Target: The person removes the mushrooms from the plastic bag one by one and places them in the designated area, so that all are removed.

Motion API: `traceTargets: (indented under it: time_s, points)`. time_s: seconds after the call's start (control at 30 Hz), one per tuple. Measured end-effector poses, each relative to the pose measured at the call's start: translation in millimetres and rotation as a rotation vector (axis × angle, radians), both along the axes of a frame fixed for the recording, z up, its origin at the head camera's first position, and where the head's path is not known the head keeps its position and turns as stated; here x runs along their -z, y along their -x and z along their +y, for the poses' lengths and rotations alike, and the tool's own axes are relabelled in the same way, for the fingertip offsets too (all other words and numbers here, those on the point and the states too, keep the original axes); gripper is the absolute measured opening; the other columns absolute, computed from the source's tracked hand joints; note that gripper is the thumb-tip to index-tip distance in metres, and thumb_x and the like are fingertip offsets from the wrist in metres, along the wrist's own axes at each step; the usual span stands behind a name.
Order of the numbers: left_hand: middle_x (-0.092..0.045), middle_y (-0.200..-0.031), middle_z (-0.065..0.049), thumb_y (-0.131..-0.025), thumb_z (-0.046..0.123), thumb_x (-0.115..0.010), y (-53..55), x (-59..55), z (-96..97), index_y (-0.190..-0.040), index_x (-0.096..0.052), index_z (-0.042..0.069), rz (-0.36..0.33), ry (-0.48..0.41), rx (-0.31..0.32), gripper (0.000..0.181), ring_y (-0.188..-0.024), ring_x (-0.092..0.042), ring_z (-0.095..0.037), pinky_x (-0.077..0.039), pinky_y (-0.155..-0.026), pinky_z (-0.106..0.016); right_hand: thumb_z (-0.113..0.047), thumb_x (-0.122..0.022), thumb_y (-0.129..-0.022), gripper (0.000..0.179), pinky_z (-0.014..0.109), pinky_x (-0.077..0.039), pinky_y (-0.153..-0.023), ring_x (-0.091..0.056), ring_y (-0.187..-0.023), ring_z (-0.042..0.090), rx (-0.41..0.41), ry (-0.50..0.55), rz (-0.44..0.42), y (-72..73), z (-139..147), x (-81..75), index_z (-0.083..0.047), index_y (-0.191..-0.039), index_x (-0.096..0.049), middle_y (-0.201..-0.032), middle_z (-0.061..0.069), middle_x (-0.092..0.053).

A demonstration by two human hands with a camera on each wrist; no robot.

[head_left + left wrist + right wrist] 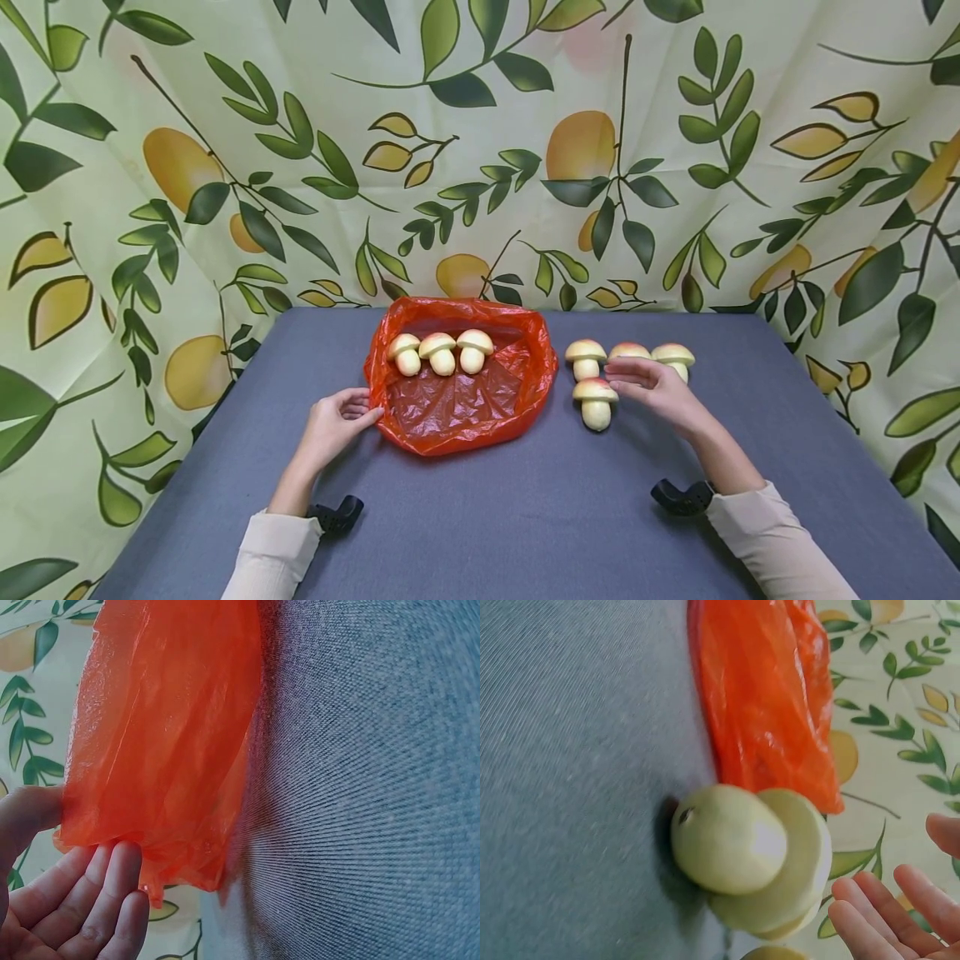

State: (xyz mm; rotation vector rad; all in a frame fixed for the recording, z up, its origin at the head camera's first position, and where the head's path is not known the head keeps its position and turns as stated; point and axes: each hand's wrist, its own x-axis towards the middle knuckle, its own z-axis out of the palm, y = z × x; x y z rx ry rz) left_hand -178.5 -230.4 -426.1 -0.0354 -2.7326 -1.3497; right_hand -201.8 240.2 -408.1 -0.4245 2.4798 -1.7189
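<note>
Left hand (337, 425) pinches the red bag (454, 440) at eight o'clock. Right hand (654, 388), released, hovers at three o'clock from the front mushroom (596, 404)

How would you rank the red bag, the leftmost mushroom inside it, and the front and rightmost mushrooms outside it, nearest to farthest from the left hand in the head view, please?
1. Red bag, touching the left hand.
2. Leftmost mushroom, inside the bag, toward its left.
3. Front mushroom, right of the bag.
4. Rightmost mushroom, farther right.
</note>
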Motion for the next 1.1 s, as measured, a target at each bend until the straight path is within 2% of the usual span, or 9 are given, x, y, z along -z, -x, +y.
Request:
traceTargets:
  time_s: [0.23, 0.5, 0.6, 0.67, 0.73, 0.8, 0.93, 1.1]
  points:
    - [-0.071, -0.097, -0.023, -0.084, 0.012, -0.074, 0.3, 0.0, -0.4, -0.113, -0.064, -0.008, 0.005, 0.001, 0.002, 0.037, -0.078, -0.064, -0.005, -0.052, -0.069, -0.011, -0.009, -0.063, -0.092, 0.045, 0.009, -0.051, -0.082, -0.064, -0.095, -0.01, -0.021, 0.039, 0.0, 0.3, -10, -5.4, 0.017, -0.126, -0.05, -0.101, -0.026, -0.064]
    - [-0.071, -0.096, -0.023, -0.083, 0.011, -0.074, 1.0, 2.8, -1.0, -0.112, -0.065, -0.008, 0.009, 0.014, -0.001, 0.035, -0.076, -0.063, -0.001, -0.053, -0.069, -0.012, -0.011, -0.064, -0.091, 0.045, 0.01, -0.052, -0.084, -0.066, -0.098, -0.007, -0.065, 0.044, -0.017, 2.0, -25, -8.5, 0.015, -0.126, -0.052, -0.1, -0.027, -0.066]
    - [-0.071, -0.097, -0.022, -0.083, 0.011, -0.073, 0.5, 1.7, -0.9, -0.113, -0.065, -0.007, 0.003, 0.019, -0.002, 0.035, -0.077, -0.064, -0.003, -0.053, -0.07, -0.012, -0.011, -0.064, -0.092, 0.045, 0.011, -0.052, -0.084, -0.065, -0.098, -0.007, -0.06, 0.04, -0.027, 2.8, -31, -10.5, 0.013, -0.127, -0.052, -0.112, -0.002, -0.072]
    - [-0.071, -0.098, -0.021, -0.083, 0.011, -0.073, -0.2, 0.5, -0.6, -0.113, -0.065, -0.006, -0.005, 0.02, -0.007, 0.035, -0.079, -0.064, -0.005, -0.052, -0.07, -0.011, -0.012, -0.063, -0.092, 0.045, 0.011, -0.052, -0.085, -0.065, -0.099, -0.007, -0.065, 0.042, -0.039, 4.0, -36, -11.4, 0.013, -0.128, -0.051, -0.122, 0.018, -0.066]
    - [-0.071, -0.098, -0.021, -0.084, 0.012, -0.073, -1.0, -0.9, -0.1, -0.113, -0.065, -0.005, -0.007, 0.024, -0.007, 0.035, -0.08, -0.065, -0.006, -0.052, -0.07, -0.011, -0.012, -0.063, -0.093, 0.045, 0.012, -0.053, -0.085, -0.064, -0.1, -0.006, -0.074, 0.046, -0.048, 5.2, -40, -12.1, 0.012, -0.129, -0.051, -0.13, 0.034, -0.056]
    - [-0.071, -0.098, -0.022, -0.084, 0.012, -0.073, -1.5, -1.7, 0.1, -0.113, -0.065, -0.006, -0.008, 0.022, -0.005, 0.035, -0.079, -0.065, -0.007, -0.052, -0.071, -0.012, -0.011, -0.062, -0.093, 0.046, 0.016, -0.054, -0.087, -0.064, -0.1, -0.007, -0.087, 0.057, -0.062, 6.5, -45, -12.9, 0.012, -0.131, -0.049, -0.133, 0.038, -0.05]
    - [-0.071, -0.097, -0.023, -0.084, 0.014, -0.074, -1.7, -0.8, -0.5, -0.112, -0.065, -0.007, 0.015, -0.002, 0.006, 0.036, -0.078, -0.066, -0.006, -0.055, -0.071, -0.016, -0.011, -0.062, -0.093, 0.047, 0.019, -0.055, -0.089, -0.063, -0.098, -0.01, -0.102, 0.075, -0.077, 9.0, -53, -14.1, 0.012, -0.132, -0.048, -0.135, 0.036, -0.05]
    - [-0.071, -0.088, -0.021, -0.081, 0.017, -0.077, -2.0, 2.7, -0.8, -0.106, -0.066, -0.01, 0.107, -0.042, 0.034, 0.038, -0.072, -0.064, -0.003, -0.056, -0.066, -0.018, -0.012, -0.062, -0.093, 0.046, 0.012, -0.052, -0.086, -0.065, -0.103, -0.004, -0.113, 0.089, -0.071, 12.8, -62, -14.7, 0.011, -0.131, -0.049, -0.132, 0.035, -0.053]
